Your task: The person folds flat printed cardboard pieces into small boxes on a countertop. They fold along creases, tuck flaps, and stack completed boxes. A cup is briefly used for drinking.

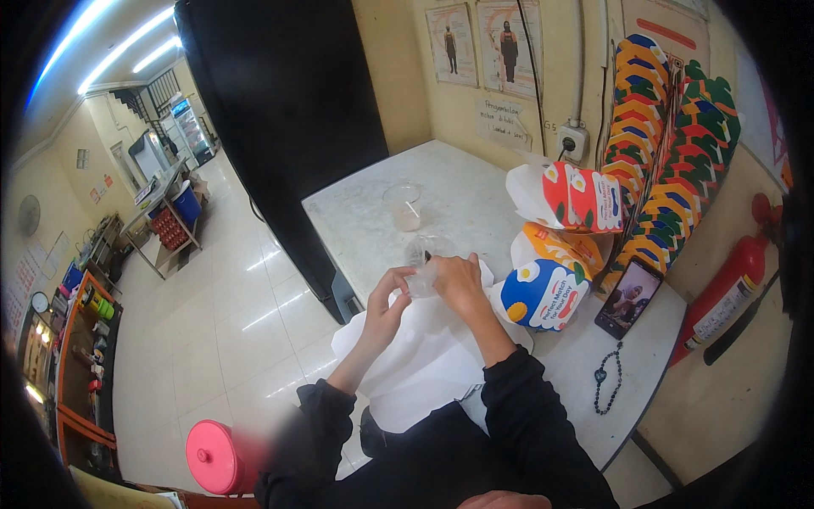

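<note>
Over the table's near edge, my left hand [393, 303] and my right hand [458, 283] come together on a piece of thin clear plastic [421, 285]. My left fingers pinch its near side. The right hand is curled over it from above, its fingertips partly hidden. Whether the plastic is a small bag or a cup, I cannot make out; something dark shows at its far side. Beyond the hands stands a clear plastic cup [404, 209], touched by neither. White paper [405, 360] lies beneath my wrists and hangs over the near edge.
Colourful folded cartons [547, 293] sit right of my hands, with tall stacks of flat cartons [636, 127] behind. A phone [629, 297] leans there, beads [606, 380] nearby. A red fire extinguisher [731, 284] hangs right. A black cabinet [284, 110] borders the table's left.
</note>
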`<state>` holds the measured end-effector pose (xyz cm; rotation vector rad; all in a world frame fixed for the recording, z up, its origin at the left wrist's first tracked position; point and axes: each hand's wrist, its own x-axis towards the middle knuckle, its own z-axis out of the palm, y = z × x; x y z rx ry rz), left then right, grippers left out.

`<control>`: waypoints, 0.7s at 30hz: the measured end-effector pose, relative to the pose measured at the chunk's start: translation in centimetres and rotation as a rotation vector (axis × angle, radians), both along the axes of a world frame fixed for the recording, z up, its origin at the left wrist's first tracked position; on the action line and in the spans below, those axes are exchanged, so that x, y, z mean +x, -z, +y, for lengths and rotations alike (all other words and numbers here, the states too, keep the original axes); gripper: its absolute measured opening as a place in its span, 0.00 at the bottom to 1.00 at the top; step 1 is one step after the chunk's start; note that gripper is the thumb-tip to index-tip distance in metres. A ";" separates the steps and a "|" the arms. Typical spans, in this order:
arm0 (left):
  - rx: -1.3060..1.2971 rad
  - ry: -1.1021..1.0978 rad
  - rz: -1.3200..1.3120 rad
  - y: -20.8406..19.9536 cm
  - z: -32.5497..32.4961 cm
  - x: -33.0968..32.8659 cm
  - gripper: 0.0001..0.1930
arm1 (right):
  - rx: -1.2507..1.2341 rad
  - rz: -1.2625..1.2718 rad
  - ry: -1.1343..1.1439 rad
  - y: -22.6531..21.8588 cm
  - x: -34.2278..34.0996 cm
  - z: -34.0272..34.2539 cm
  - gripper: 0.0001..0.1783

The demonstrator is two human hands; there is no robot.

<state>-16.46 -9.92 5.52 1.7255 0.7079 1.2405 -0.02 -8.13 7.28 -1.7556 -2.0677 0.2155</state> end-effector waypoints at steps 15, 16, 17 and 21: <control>0.111 -0.192 0.434 3.6 10.3 4.9 0.21 | 0.564 0.431 -0.075 -8.8 2.7 -7.4 0.08; 0.178 -0.145 0.312 4.3 11.9 5.8 0.14 | 0.585 0.475 -0.065 -9.9 3.3 -8.5 0.07; 0.176 -0.150 0.248 5.1 14.1 6.1 0.11 | 0.607 0.524 -0.065 -11.0 3.7 -9.7 0.07; -0.090 -0.163 0.091 1.2 15.4 11.1 0.09 | 0.702 0.667 -0.035 -11.8 7.1 -11.4 0.07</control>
